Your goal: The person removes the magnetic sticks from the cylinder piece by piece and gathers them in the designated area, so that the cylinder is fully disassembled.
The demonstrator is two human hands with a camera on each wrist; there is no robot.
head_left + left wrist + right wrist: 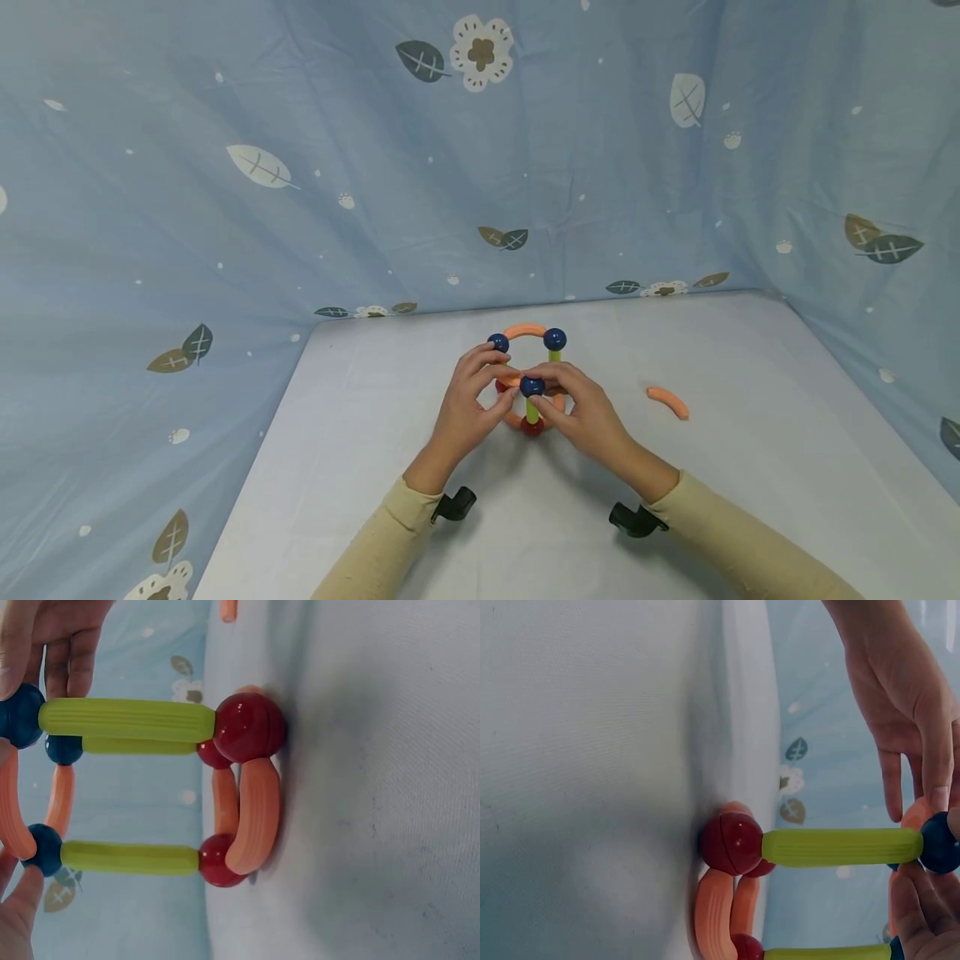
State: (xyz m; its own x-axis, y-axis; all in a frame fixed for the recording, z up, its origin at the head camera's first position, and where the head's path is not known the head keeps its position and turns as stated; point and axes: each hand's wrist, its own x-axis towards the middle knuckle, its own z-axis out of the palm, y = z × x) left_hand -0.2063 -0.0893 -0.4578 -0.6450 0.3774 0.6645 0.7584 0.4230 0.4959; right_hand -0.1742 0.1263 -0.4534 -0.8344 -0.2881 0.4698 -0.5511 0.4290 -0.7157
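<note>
Centrally, a ball-and-rod frame (532,411) stands upright, the right hand (590,414) pinching its near blue ball (532,387), the left hand (465,407) holding the curved orange rod (9,804) beside it; rightward, a loose rod (668,402) shares the white bench (757,433).

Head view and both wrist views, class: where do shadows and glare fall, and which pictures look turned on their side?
Head view: soft shadows on the white table below the left hand and right hand, small glints on the blue balls; both wrist views: turned sideways, bright glints on the nearest red ball, soft-edged shadow on the tabletop.
</note>
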